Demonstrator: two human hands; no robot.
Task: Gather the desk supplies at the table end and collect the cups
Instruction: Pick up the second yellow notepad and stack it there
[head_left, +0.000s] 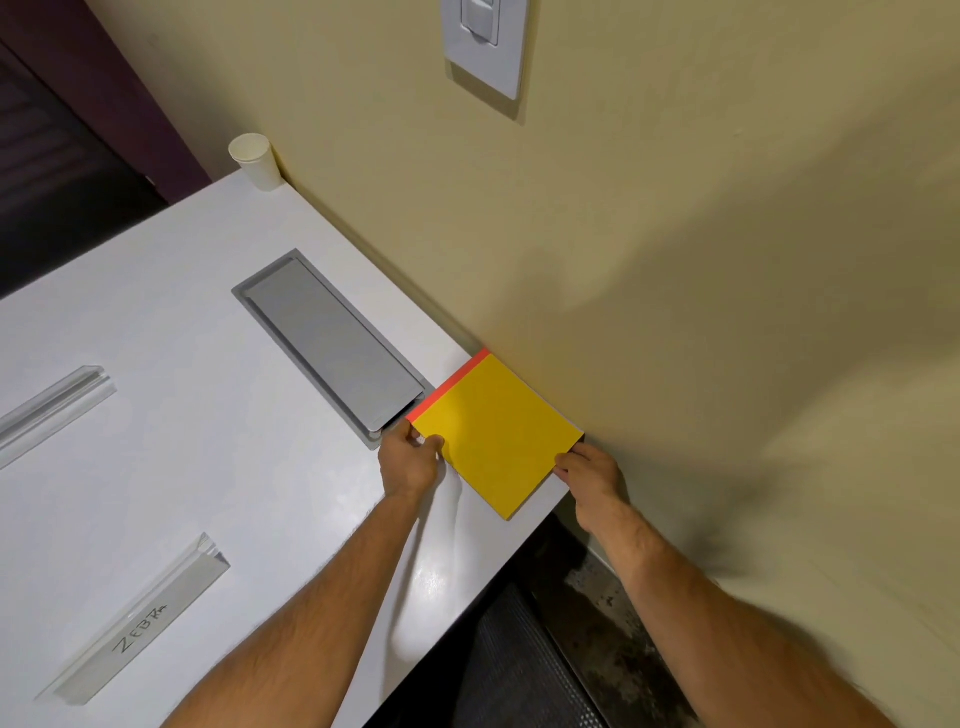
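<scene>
Your white tabletop (182, 322) runs along the beige wall, with a grey cable hatch (332, 345) set into it and two clear name holders (140, 618) lying nearer you. The yellow pad (496, 434) with its red edge sits at the corner against the wall, one corner jutting past the tabletop's edge. Your left hand (410, 462) pinches its near-left edge, thumb on top; your right hand (589, 470) pinches the right corner the same way. The pad looks light and fairly stiff, likely to flex if lifted by one corner, so hold opposite edges. The paper cup (255, 161) stands upright, well apart at the far corner; it is probably light and easily crushed, so take it gently around the wall.
</scene>
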